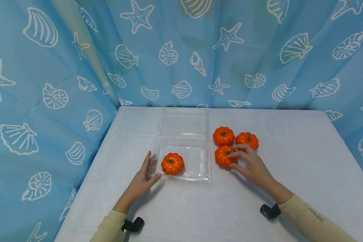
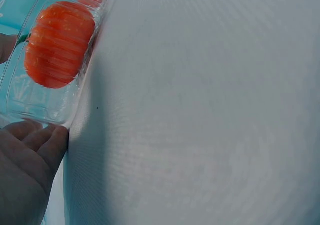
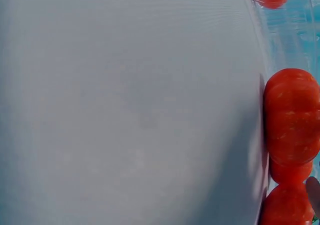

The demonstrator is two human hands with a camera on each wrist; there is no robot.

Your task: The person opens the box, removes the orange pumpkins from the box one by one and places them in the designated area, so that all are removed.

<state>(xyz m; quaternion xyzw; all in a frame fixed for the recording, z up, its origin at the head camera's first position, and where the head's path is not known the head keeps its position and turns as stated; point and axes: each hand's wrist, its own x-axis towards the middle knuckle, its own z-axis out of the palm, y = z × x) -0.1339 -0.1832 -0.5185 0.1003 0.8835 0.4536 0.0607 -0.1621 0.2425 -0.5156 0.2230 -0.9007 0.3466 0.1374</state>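
A small orange pumpkin point(image 1: 172, 164) with a green stem sits in the front left of a clear plastic clamshell box point(image 1: 195, 175). At the box's left side, my left hand point(image 1: 142, 185) touches the wall with extended fingers, its thumb near the front left corner. To the right of the box, three similar pumpkins stand close together. My right hand point(image 1: 254, 168) reaches to the nearest pumpkin point(image 1: 222, 157), fingertips and thumb spread at its right side. In the right wrist view only a fingertip point(image 3: 313, 192) shows beside the pumpkins.
Behind the nearest pumpkin are a back left pumpkin point(image 1: 223, 136) and a back right pumpkin point(image 1: 250, 140). The box's lid point(image 1: 184, 122) lies folded back toward the table's far edge. A white cloth point(image 1: 181, 208) covers the table; a blue shell-patterned curtain point(image 1: 169, 74) hangs behind.
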